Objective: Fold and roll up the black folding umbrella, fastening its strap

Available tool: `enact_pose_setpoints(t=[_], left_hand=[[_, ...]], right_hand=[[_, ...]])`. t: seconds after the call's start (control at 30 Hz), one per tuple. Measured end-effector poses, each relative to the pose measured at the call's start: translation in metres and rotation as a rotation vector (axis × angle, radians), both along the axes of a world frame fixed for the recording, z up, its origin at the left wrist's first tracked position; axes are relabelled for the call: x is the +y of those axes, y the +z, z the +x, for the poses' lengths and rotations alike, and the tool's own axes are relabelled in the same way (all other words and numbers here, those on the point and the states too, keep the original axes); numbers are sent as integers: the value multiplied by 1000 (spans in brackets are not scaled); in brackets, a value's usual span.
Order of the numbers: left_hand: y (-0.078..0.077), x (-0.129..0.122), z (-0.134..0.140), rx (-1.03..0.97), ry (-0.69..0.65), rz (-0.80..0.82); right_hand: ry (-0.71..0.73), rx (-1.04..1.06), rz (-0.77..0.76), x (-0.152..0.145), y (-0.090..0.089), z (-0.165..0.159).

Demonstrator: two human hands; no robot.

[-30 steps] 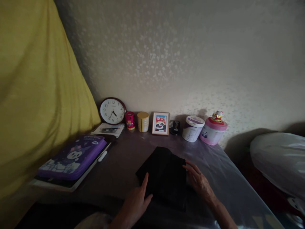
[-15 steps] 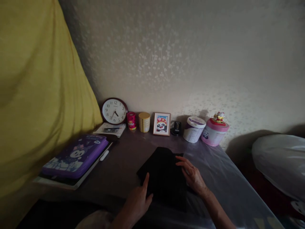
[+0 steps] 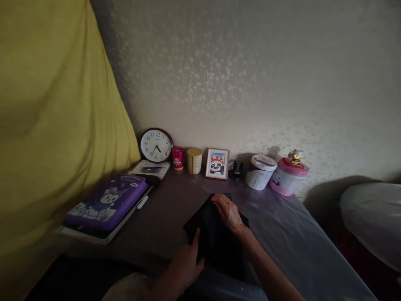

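Note:
A black folded cloth [image 3: 219, 244] lies on the table in front of me; its dark folds are hard to make out. My right hand [image 3: 229, 214] is over its far edge, fingers bent together and closed on the fabric. On the near left side of the cloth is my left hand [image 3: 187, 259], its index finger stretched out along the fabric and its thumb apart. The rest of the left fingers are curled out of sight.
Along the wall stand a clock [image 3: 156, 145], a pink can [image 3: 177, 159], a yellow canister [image 3: 194, 161], a framed panda picture [image 3: 217, 164], a black object [image 3: 236, 170] and two tubs [image 3: 260, 172]. A purple case [image 3: 108, 202] lies on books at left, near a yellow curtain [image 3: 62, 104].
My right hand has moved left from the cloth's right corner to its far edge, and its fingers have closed. The cloth's upper outline has changed shape. My left hand stays nearly in place.

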State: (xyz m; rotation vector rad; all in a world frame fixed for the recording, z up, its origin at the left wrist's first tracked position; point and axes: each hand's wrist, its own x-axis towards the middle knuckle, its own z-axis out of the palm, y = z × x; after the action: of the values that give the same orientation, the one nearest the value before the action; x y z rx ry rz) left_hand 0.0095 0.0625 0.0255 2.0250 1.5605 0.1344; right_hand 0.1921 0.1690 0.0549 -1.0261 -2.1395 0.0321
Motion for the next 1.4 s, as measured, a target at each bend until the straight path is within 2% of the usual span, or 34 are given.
enact_pose_setpoints(t=[0.27,0.43,0.6,0.77,0.97,1.17,1.27,1.4], left_hand=[[1,-6,0,4,15,38],[-2,-9,1,-34,92,34],[8,-12,-5,-87,177,90],[16,-16,-5,-142,48,107],[17,-15,6,113,-53,83],[4,-10,7,129,-55,73],[0,-10,7,130,-46,83],[1,-10,9,141,-47,84]], right_hand=[[-41,-184,-46,12,-18,-21],[-93,-263,-97,10,-18,-22],[-115,-318,-115,9,-16,-23],[-117,-321,-106,8,-16,-23],[-103,-300,-90,10,-18,-22],[-63,-184,-41,-1,-20,-17],[-47,-118,-1,-19,-23,-5],[-48,-133,34,-32,-33,16]])
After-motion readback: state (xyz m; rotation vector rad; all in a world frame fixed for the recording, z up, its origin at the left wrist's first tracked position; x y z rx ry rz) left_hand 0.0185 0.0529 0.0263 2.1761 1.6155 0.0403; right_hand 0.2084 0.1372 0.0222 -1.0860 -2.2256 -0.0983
